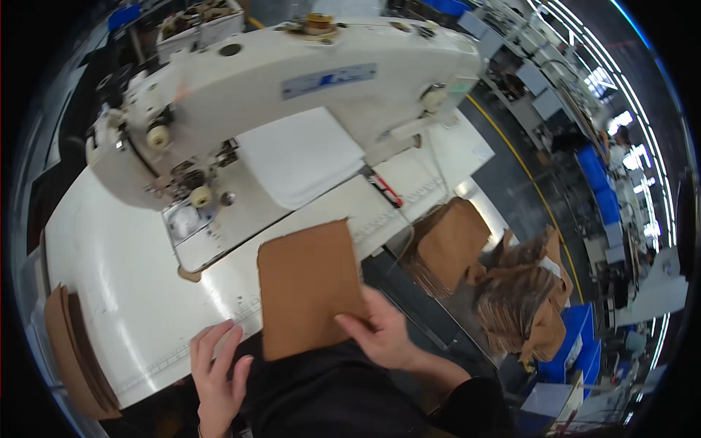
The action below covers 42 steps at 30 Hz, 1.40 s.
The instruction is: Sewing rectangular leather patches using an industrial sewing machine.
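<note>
A flat brown fabric panel (307, 285), squarish with rounded corners, lies over the table's near edge and my lap. My right hand (380, 332) pinches its right edge, thumb on top and fingers underneath. To the panel's left, my left hand (219, 369) is held apart from it with fingers spread and nothing in them. Beyond both hands stands a large white sewing machine (255, 87), its needle area (193, 190) at the left end of the arm. No fabric shows under the needle.
A white sheet (303, 160) lies beneath the machine arm, near a red-and-black tool (385, 191). Brown panels (77, 358) hang at the white table's (109, 248) left edge. More stacked panels (453, 241) and bundled brown pieces (518, 306) sit at right, by a blue bin (577, 339).
</note>
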Motion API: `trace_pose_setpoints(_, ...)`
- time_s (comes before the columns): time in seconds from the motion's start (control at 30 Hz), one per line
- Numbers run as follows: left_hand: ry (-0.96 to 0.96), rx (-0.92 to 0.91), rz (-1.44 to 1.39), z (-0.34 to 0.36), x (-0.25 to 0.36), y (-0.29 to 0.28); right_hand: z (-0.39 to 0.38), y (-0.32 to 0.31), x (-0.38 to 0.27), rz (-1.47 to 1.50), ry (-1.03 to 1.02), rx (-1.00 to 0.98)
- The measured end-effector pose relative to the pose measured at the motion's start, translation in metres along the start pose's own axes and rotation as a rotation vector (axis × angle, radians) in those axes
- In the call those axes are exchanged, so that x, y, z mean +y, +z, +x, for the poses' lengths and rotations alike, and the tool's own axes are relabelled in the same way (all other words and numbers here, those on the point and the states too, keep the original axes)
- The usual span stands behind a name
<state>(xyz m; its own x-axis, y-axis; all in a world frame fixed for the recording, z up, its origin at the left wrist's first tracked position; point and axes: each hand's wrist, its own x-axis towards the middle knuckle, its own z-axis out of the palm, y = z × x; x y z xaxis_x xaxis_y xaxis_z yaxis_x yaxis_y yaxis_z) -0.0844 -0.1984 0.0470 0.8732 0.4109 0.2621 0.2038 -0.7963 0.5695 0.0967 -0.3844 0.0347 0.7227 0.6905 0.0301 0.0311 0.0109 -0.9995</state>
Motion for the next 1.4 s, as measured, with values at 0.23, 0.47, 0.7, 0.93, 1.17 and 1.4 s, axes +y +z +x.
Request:
trace_pose_setpoints(0.23,-0.154,0.083,-0.026,0.017,-0.028,0.013,0.0,-0.224,0.041,0.156,-0.247,0.741)
trace_pose_setpoints(0.47,-0.212,0.028,0.063,0.015,-0.032,0.018,0.007,-0.308,0.203,-0.124,-0.023,0.972)
trace_pose_setpoints(0.7,-0.219,0.047,0.056,0.019,-0.026,0.019,0.008,-0.278,0.189,-1.452,0.502,1.089)
trace_pose_setpoints(0.93,-0.132,0.046,0.113,0.024,-0.026,0.014,0.021,-0.214,0.189,-1.392,0.335,0.499)
trace_pose_setpoints(1.17,-0.039,0.042,0.021,0.047,-0.022,-0.009,0.1,-0.139,0.007,-0.936,-0.456,0.432)
trace_pose_setpoints(1.4,0.333,0.033,0.081,0.102,-0.029,-0.008,0.223,-0.022,-0.036,-1.12,-1.018,-0.41)
